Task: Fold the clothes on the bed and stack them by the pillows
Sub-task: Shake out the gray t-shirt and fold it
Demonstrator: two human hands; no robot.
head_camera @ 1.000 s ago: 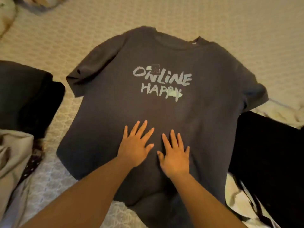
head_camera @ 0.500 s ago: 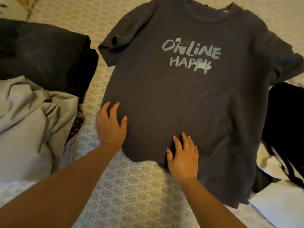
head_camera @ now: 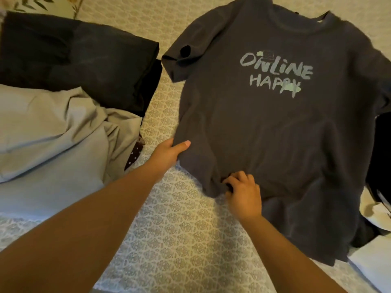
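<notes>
Now your left hand (head_camera: 169,152) pinches the dark T-shirt (head_camera: 275,132) at its side edge, thumb on top | your right hand (head_camera: 243,191) has fingers curled, bunching the hem | shirt lies face-up on the bed (head_camera: 179,240) | grey garment (head_camera: 53,134) lies to your left.

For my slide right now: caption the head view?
Both hands, left hand and right hand, grip the dark grey printed cotton T-shirt.

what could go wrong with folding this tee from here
The left hand grips the dark t-shirt at its side edge and the right hand pinches the bunched hem, so a fold might trap wrinkles. The left sleeve is curled under and may stay crumpled. The far side overlaps a black garment, which could drag along.
</notes>
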